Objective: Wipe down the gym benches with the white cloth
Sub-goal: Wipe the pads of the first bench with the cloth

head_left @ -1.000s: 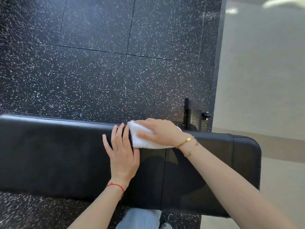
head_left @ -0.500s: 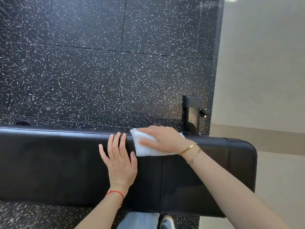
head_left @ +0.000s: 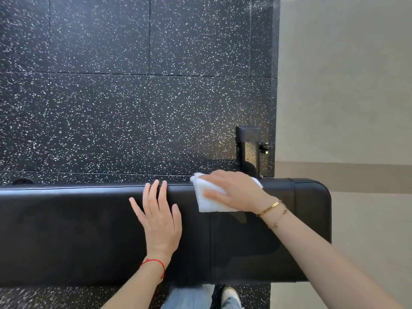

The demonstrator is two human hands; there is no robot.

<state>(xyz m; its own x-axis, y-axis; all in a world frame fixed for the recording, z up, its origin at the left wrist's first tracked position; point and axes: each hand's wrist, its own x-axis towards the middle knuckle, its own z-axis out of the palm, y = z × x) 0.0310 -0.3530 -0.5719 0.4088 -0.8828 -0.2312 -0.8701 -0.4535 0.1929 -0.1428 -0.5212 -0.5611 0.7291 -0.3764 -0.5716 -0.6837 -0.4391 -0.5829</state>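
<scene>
Black rubber floor, white-flecked and laid in tiles, meets a pale floor at right; across the lower view runs a black padded bench, its frame post rising beyond the far edge.

The left hand lies flat on the pad, fingers straight and slightly spread, tips at the far edge, gripping nothing (a red cord circles the wrist). The right hand presses the folded cloth against the pad at its far edge, fingers extended over it and thumb laid along its near side; whether any finger curls under the fold cannot be told. The cloth sits just right of the left hand, apart from it, near the seam between the two pad sections.

Compared with one second earlier, both hands keep almost the same places on the bench, with a small gap now open between left hand and cloth; the wipe appears to be dwelling on this far-edge patch. Judged from the frames, most of the long left pad remains to be covered.
</scene>
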